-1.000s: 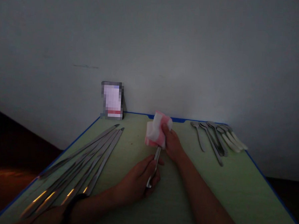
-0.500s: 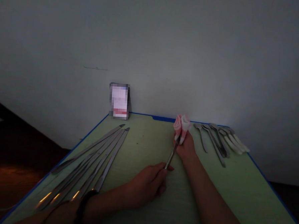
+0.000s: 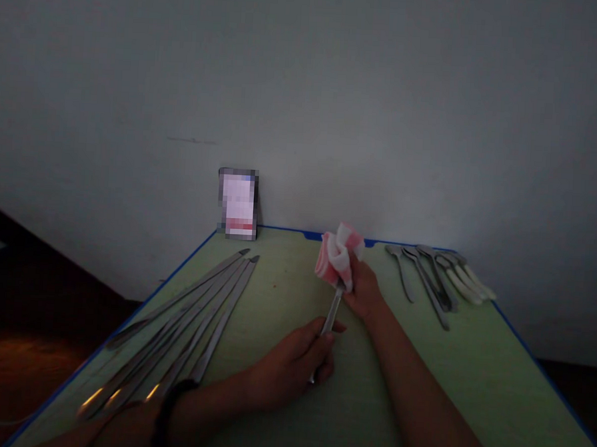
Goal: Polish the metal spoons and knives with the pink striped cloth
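Note:
My left hand (image 3: 296, 360) is closed round the handle of a piece of metal cutlery (image 3: 332, 312), held at a slant above the table. A pink and white cloth (image 3: 339, 256) is wrapped or bunched over the cutlery's far end, so I cannot tell whether it is a spoon or a fork. Behind the cloth my right hand (image 3: 368, 290) grips it, the fingers mostly hidden. Off to the left several long metal table knives (image 3: 218, 323) lie fanned out. On the right side rest several metal spoons (image 3: 428, 277) and some white-handled cutlery (image 3: 466, 279).
A phone (image 3: 238, 204) with a lit, blurred screen leans on the grey wall (image 3: 305, 104) at the back left. The pale green table (image 3: 286, 269) has a blue edge. Dark floor (image 3: 28, 323) shows at left.
The cloth and my right hand have shifted left and the cloth's folds have spread and turned. The cutlery's handle stands steeper, and its lower end now shows below my left hand.

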`<state>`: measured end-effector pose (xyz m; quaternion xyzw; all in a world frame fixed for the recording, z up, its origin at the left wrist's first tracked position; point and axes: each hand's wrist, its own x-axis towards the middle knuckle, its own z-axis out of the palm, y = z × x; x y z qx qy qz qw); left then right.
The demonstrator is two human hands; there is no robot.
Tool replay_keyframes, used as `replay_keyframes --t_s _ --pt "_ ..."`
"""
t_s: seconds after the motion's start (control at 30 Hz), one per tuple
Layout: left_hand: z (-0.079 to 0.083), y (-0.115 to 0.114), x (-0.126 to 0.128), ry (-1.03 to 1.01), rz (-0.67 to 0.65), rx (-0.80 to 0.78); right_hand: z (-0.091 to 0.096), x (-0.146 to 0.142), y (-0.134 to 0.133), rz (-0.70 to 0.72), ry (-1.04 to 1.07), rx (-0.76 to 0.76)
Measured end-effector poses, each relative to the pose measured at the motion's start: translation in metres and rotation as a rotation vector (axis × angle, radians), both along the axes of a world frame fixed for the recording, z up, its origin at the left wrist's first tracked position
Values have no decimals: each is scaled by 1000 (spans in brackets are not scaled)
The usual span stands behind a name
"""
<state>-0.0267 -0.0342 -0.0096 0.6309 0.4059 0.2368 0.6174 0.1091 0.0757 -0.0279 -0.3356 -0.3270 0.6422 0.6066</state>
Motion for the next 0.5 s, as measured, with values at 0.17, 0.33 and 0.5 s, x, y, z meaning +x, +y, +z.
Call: replay_keyframes --t_s 0.17,0.33,0.5 --pt "-4 3 1 -43 40 -72 -3 -3 -4 131 -44 -16" --pt "-1 1 0 65 15 47 -5 -2 6 65 116 -95" --pt "12 -8 1 250 26 358 -2 10 14 -149 399 -183"
